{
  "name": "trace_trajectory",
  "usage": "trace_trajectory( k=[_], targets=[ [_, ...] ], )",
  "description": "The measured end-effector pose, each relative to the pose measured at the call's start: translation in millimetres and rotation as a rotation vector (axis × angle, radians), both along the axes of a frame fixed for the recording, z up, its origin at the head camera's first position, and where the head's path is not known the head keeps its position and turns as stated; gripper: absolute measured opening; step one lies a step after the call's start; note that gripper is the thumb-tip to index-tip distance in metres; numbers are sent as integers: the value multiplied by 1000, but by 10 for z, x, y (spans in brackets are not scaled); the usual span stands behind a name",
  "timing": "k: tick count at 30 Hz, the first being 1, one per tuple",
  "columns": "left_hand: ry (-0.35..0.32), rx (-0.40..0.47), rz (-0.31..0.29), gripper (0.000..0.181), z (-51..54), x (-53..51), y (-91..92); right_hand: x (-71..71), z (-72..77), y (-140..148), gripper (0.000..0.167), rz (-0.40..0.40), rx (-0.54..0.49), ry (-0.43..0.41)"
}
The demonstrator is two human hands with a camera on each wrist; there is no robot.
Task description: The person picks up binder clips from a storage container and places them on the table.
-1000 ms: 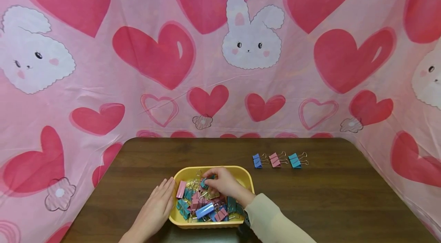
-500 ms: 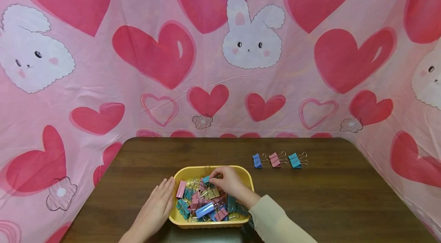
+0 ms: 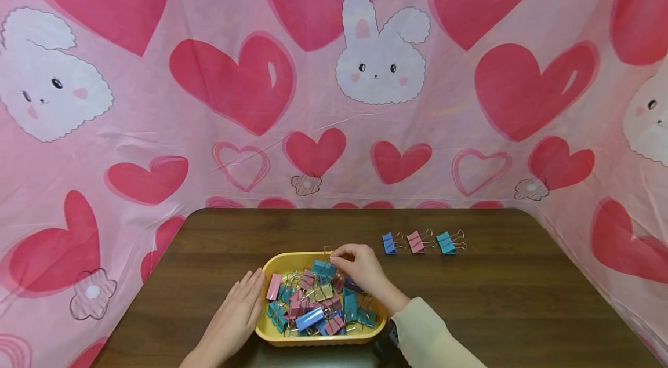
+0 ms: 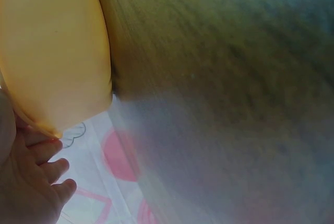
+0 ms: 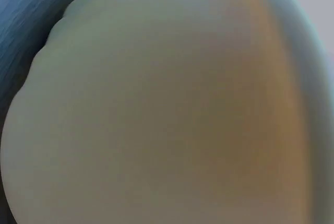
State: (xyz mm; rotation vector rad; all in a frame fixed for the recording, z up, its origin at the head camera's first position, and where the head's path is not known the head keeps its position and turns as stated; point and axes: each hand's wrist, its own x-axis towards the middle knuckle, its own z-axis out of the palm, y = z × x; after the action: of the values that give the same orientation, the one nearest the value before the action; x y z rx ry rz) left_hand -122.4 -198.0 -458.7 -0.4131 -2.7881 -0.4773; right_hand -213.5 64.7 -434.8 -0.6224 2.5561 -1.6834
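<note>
My right hand (image 3: 362,269) is over the back right of a yellow tray (image 3: 287,341), thumb and forefinger pinching a teal binder clip (image 3: 324,268) near its wire handle. Beneath lie several loose binder clips, among them a blue one (image 3: 310,318), a pink one (image 3: 273,287) and a gold one (image 3: 322,292). My left hand (image 3: 237,310) rests with straight fingers against the tray's left side. In the left wrist view, fingertips of the left hand (image 4: 34,177) touch the yellow tray wall (image 4: 57,51). A blurred pale surface fills most of the right wrist view, hiding the right hand there.
On the dark wooden table (image 3: 496,298), back right of the tray, stand a blue clip (image 3: 389,243), a pink clip (image 3: 417,242) and a teal clip (image 3: 446,243) in a row. A pink cloth with hearts and rabbits (image 3: 313,95) hangs around the table's back and sides.
My right hand has drawn back to the right and up, bringing the teal binder clip up from the pile towards the tray's back rim. The left hand has stayed put.
</note>
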Motion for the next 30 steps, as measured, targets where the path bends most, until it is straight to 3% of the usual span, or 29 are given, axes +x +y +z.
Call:
trace_trajectory(
  k=[5,14,25,30],
  targets=[
    [24,4,-1,44,-15,8,-6,-4,42,83,18,31,-178,-130],
    [46,0,-7,45,-28,7,-9,-27,163,242,22,14,-309,-271],
    [44,5,-6,44,-23,5,-3,-142,315,525,26,-68,-421,-288],
    [40,4,-6,44,-19,3,-3,-196,415,699,27,-139,-417,-260]
  ],
)
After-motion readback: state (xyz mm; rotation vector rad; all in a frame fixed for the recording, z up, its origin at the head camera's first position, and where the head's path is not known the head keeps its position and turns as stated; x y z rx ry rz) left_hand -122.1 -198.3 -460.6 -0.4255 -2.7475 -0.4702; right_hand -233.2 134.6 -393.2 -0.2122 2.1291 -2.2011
